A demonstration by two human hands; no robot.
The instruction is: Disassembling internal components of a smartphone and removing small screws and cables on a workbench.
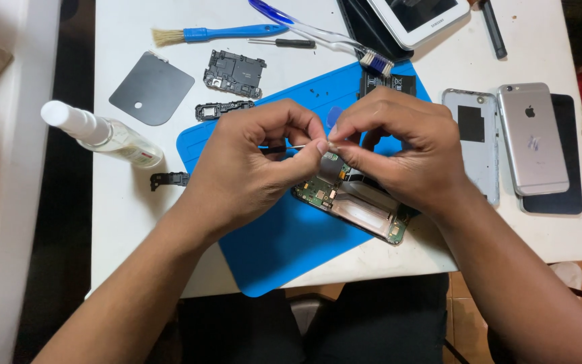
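White worktop (pixel 136 222) fills the middle of the view, with dark floor showing at its left and near edges and a pale surface further left. On it lies a blue repair mat (pixel 284 243), set at a slant. Far left of the mat sit a blue-handled brush (pixel 217 32), a small screwdriver (pixel 283 42), a dark rounded plate (pixel 151 87), a black inner phone frame (pixel 234 73) and a clear spray bottle (pixel 106 135) lying on its side. A toothbrush (pixel 331 37) reaches toward the mat's far edge, beside a white tablet (pixel 419 17). To the right lie a grey phone back cover (pixel 476 138) and a silver phone (pixel 532 138), face down on a dark panel.

Both forearms come in from the near edge and meet over the mat. The left hand (pixel 250 162) is curled, its grip pinching a thin metal tool (pixel 291 147) between thumb and forefinger. The right hand (pixel 399 145) arches over, its fingertips pinched together against the tool's tip on something too small to make out. Just beneath them, on the mat, rests the opened phone (pixel 358 202) with its green circuit board exposed.
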